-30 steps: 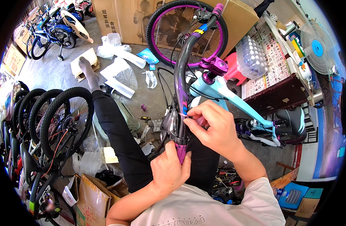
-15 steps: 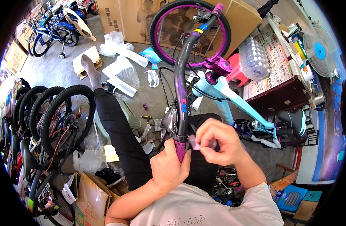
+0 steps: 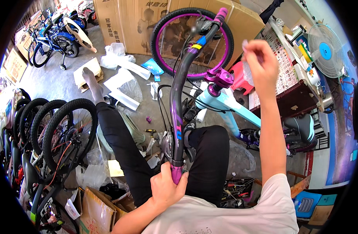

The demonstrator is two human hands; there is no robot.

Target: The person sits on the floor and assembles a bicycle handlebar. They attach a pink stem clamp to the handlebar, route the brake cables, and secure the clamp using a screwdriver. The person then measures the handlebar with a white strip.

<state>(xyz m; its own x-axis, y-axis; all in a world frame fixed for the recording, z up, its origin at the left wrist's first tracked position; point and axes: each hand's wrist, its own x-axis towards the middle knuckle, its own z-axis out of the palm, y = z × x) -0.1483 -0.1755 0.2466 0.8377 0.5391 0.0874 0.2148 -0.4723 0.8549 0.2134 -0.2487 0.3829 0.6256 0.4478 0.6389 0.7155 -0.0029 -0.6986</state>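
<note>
One purple grip (image 3: pixel 176 174) lies within left fingers (image 3: pixel 165 171).

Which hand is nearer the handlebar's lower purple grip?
Left: the left hand grasps the grip; the right hand is raised away from it, up and to the right.

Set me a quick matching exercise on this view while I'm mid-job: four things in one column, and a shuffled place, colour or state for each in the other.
Things:
1. Front wheel
2. Right hand
3. Bicycle frame
4. Left hand

Places, colours, states:
A. Held up in the air, apart from the handlebar
B. Wrapped around the near purple grip
C. Purple rim, black tyre
D. Light blue

Right pairs: 1-C, 2-A, 3-D, 4-B
</note>
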